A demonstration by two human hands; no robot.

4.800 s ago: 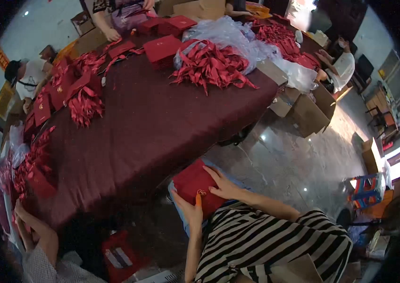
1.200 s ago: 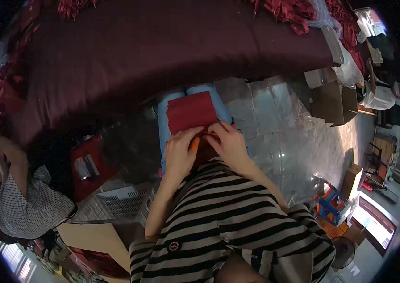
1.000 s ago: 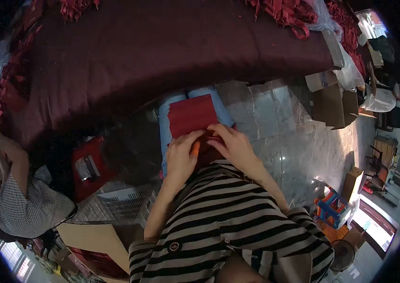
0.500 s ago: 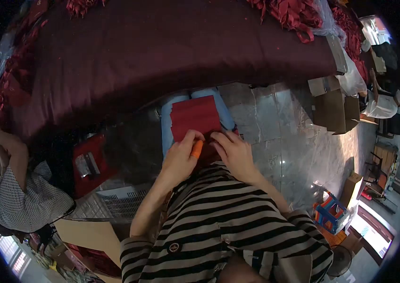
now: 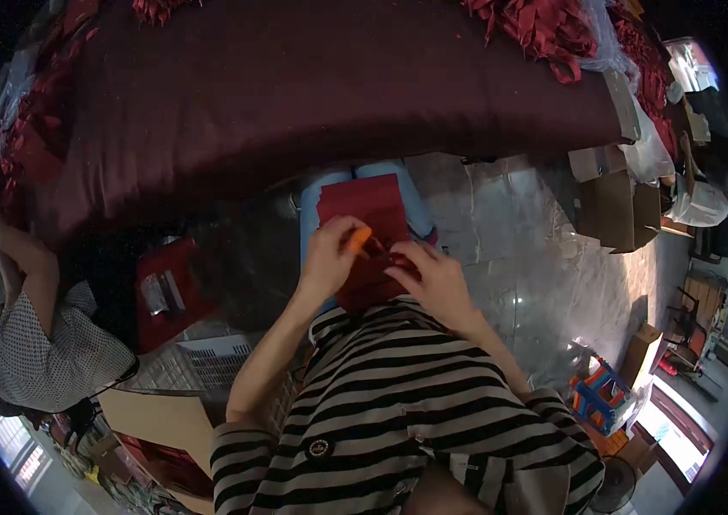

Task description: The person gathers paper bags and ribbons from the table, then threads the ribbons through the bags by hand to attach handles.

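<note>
A stack of flat dark-red pieces [image 5: 364, 197], cloth or pouches, lies across my lap. My left hand [image 5: 328, 259] is over the left part of the stack with its fingers bent together. An orange cover [image 5: 360, 239] wraps one of its fingers. My right hand [image 5: 434, 279] is over the stack's right side, thumb and fingers closing toward each other. A small dark-red bit, perhaps a strap or cord, shows between the hands. Exactly what each set of fingertips grips is too small to tell.
Ahead stands a table under a dark maroon cloth [image 5: 338, 77], with red ribbon bundles [image 5: 540, 34] on it. Another person's patterned sleeve [image 5: 59, 352] is at left. Around me are a crate [image 5: 218, 360], an open carton [image 5: 162, 421] and a cardboard box [image 5: 609, 210].
My left hand has lifted slightly up and away from the right, opening the gap between them. More of the red piece near my waist shows. The whole view has shifted a little.
</note>
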